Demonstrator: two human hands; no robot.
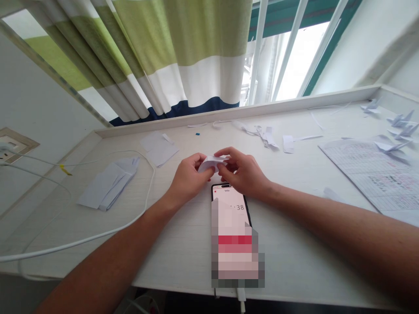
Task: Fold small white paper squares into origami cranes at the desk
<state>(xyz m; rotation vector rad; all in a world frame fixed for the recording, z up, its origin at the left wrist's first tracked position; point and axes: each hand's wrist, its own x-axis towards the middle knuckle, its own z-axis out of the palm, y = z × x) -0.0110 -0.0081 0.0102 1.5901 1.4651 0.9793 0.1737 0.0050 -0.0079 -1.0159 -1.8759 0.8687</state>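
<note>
A small folded piece of white paper (pixel 211 163) is held between both hands above the middle of the white desk (pixel 183 248). My left hand (pixel 190 175) grips its left side, thumb in front and fingers behind. On the right side, my right hand (pixel 244 171) pinches the paper with thumb and fingers. Just below the hands lies a phone (pixel 229 209) with its screen lit and partly pixelated. The far fingers of both hands are partly hidden by the paper and thumbs.
Stacked paper (pixel 109 185) and a white cable (pixel 153 174) lie left. Paper scraps (pixel 266 136) lie behind the hands. At right are a written sheet (pixel 366 172) and several folded paper shapes (pixel 401 120). A curtain (pixel 209 39) hangs behind the desk's raised rim.
</note>
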